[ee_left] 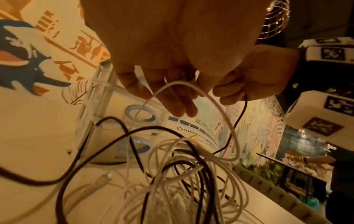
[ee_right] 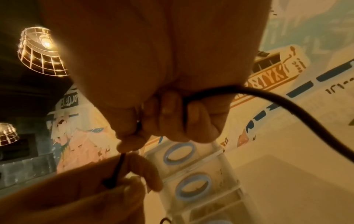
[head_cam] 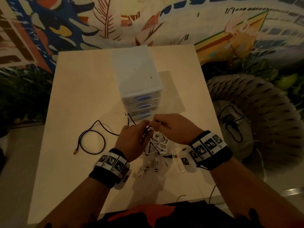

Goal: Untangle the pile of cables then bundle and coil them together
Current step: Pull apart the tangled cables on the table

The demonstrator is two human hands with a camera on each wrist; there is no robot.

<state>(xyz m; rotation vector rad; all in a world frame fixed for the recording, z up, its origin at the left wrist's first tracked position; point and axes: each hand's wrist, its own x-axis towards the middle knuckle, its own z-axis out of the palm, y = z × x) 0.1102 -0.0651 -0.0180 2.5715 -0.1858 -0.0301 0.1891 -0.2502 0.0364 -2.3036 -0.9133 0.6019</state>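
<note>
Both hands meet above a tangle of white cables (head_cam: 158, 146) at the table's middle, in front of the drawer unit. My left hand (head_cam: 141, 129) pinches strands lifted from the pile; in the left wrist view its fingers (ee_left: 172, 97) hold a white cable loop (ee_left: 222, 109) and a thin black cable (ee_left: 241, 115). My right hand (head_cam: 158, 125) has its fingers (ee_right: 172, 118) curled round a black cable (ee_right: 287, 103), with the left hand (ee_right: 82, 189) pinching the same cable just below. A thick black cable (head_cam: 92, 140) loops left across the table and ends in a gold plug (head_cam: 75, 152).
A white plastic drawer unit (head_cam: 138, 76) with blue handles stands right behind the hands on the pale table (head_cam: 74, 99). A clear mat (head_cam: 172, 94) lies beside it. A woven round seat (head_cam: 266, 116) holding another dark cable (head_cam: 233, 127) is off the table's right edge.
</note>
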